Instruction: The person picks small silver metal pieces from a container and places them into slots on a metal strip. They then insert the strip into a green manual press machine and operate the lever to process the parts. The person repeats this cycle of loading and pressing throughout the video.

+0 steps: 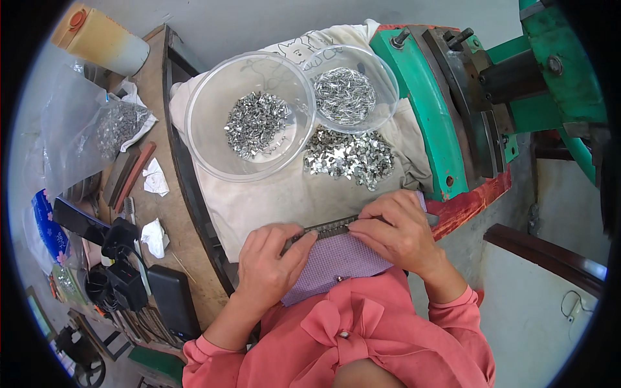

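Note:
My left hand (268, 262) and my right hand (407, 233) grip the two ends of a narrow dark metal bar (328, 227) with a row of small notches or pieces along it. Thumbs and fingers press on it from both sides. Under the bar lies a purple woven cloth (336, 258) over my lap. Just beyond it, a pile of small shiny metal pieces (349, 156) sits on a beige cloth (259, 207). A large clear plastic bowl (206, 139) holds short metal bits, and a smaller clear bowl (390, 97) holds slim silvery pins.
To the right stands a green metal machine (414, 116) with dark plates and bolts. On the left, a wooden bench (174, 226) carries a yellowish jug (107, 42), plastic bags, reddish bars (136, 174), crumpled tissue (154, 238), a black box (173, 301) and a phone (79, 220).

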Tool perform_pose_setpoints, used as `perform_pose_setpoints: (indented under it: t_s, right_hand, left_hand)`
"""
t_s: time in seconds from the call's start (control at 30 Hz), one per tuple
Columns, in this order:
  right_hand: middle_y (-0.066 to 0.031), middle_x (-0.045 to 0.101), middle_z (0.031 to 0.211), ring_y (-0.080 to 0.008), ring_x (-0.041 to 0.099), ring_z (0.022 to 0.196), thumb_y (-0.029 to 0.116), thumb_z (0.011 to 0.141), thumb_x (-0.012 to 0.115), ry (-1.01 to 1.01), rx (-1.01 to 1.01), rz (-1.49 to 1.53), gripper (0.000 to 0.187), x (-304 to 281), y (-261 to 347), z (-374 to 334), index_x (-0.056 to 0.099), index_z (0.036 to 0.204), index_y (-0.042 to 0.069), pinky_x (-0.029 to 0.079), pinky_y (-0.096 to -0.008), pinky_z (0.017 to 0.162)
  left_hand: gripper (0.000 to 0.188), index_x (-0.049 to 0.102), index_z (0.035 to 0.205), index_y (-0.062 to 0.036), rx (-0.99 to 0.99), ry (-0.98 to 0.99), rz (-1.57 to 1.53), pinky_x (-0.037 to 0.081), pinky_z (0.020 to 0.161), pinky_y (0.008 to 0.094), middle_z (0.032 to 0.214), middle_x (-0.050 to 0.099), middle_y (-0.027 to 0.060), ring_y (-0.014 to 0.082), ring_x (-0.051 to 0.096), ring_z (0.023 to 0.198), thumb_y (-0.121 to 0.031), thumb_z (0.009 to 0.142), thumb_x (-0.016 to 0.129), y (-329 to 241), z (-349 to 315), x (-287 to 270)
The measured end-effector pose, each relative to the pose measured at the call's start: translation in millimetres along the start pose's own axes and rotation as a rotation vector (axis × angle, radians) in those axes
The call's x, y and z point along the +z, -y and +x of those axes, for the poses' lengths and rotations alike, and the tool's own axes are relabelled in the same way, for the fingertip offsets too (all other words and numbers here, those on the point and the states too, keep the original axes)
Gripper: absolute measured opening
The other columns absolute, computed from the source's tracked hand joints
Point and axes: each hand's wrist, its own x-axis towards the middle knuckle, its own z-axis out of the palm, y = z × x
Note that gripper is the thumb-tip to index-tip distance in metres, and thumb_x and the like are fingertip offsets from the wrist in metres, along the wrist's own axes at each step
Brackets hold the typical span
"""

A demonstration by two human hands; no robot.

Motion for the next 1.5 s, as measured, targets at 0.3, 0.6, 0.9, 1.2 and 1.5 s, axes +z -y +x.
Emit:
perform_pose_setpoints:
  t_s: [0.3, 0.6, 0.9, 1.2, 1.5]
  right_hand:
    - [-0.0006, 0.064, 0.095, -0.0234, 0.06, 0.093, 0.012, 0.074, 0.081, 0.058, 0.039, 0.02, 0.018, 7.7, -2.4, 5.5, 0.071, 0.088, 0.012, 0.043, -0.0383, 0.083]
    - [-0.0106, 0.067, 0.092, -0.0315, 0.062, 0.089, 0.0, 0.08, 0.074, -0.151, 0.132, -0.122, 0.012, -39.3, -22.6, 47.8, 0.072, 0.092, 0.003, 0.048, -0.0393, 0.083]
    - [-0.0132, 0.07, 0.099, -0.03, 0.063, 0.095, 0.007, 0.086, 0.073, 0.084, 0.176, -0.357, 0.024, -34.6, -61.5, 115.0, 0.072, 0.109, 0.001, 0.049, -0.0406, 0.085]
    - [-0.0173, 0.075, 0.091, -0.031, 0.072, 0.084, 0.016, 0.08, 0.077, 0.361, 0.303, -0.161, 0.024, -16.8, -67.6, 156.0, 0.078, 0.1, 0.002, 0.055, -0.0396, 0.079]
    - [-0.018, 0.072, 0.079, -0.0333, 0.071, 0.076, 0.013, 0.078, 0.072, 0.321, 0.172, -0.138, 0.014, -12.7, -72.4, 161.9, 0.077, 0.087, 0.003, 0.054, -0.0416, 0.073]
  left_hand:
    - [0.039, 0.075, 0.108, -0.0126, 0.032, 0.002, 0.038, 0.051, 0.072, 0.0359, 0.102, 0.068, 0.0056, 0.0248, 0.066, 0.087, -0.005, 0.071, 0.081, 0.8, -2.6, 2.7]
    - [0.046, 0.065, 0.131, -0.0146, 0.057, 0.081, 0.129, 0.05, 0.089, 0.0372, 0.122, 0.062, 0.011, 0.0263, 0.062, 0.108, -0.015, 0.085, 0.061, -6.3, -6.5, 2.9]
    - [0.044, 0.063, 0.131, -0.013, 0.109, 0.019, 0.18, 0.049, 0.091, 0.0355, 0.122, 0.061, 0.0139, 0.026, 0.061, 0.109, -0.016, 0.087, 0.056, -4.0, -14.8, 11.1]
    - [0.048, 0.064, 0.132, -0.0178, 0.06, 0.1, 0.144, 0.048, 0.092, 0.0399, 0.122, 0.062, 0.0133, 0.0289, 0.061, 0.111, -0.015, 0.084, 0.061, -6.9, -9.5, 6.0]
    - [0.059, 0.066, 0.13, -0.0096, -0.035, 0.137, -0.057, 0.05, 0.089, 0.0415, 0.12, 0.063, 0.0135, 0.0324, 0.062, 0.107, -0.006, 0.073, 0.08, -14.0, 8.9, -15.2]
